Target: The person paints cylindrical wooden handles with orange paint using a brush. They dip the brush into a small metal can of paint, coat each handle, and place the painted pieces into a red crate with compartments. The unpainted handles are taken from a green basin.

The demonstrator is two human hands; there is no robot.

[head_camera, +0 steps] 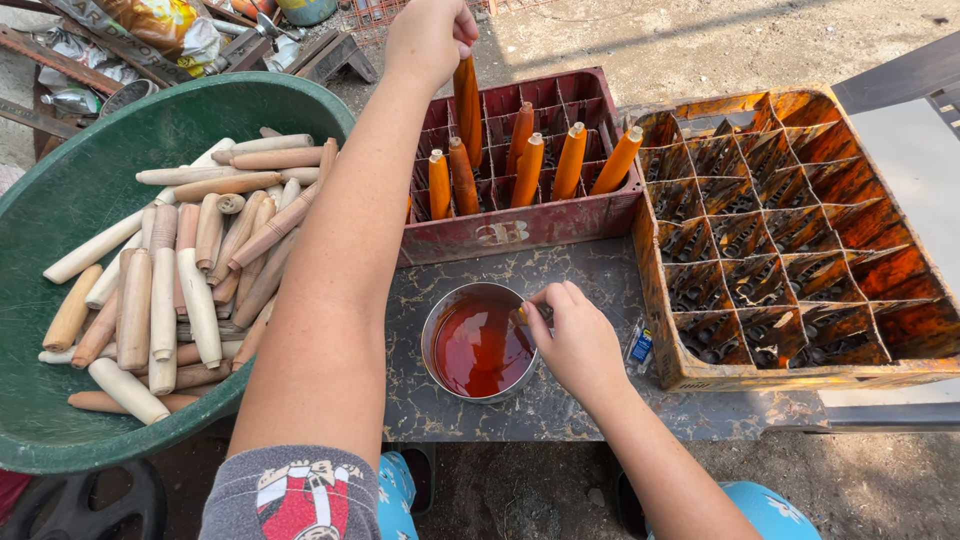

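Your left hand (430, 38) reaches far forward, fingers clenched around the top of an orange-stained wooden handle (468, 95). The handle stands upright in a back compartment of the red crate (520, 225), among seven other glossy stained handles leaning in their cells. Your right hand (578, 340) rests at the rim of a round metal bowl (480, 345) of red-brown stain, fingertips pinched on something small that you cannot make out. The bowl sits on the dark marbled counter (590, 275), just in front of the red crate. A stained orange crate (790, 235) with vacant cells stands at right. A green tub (70, 190) of pale unstained handles (180, 280) lies at left.
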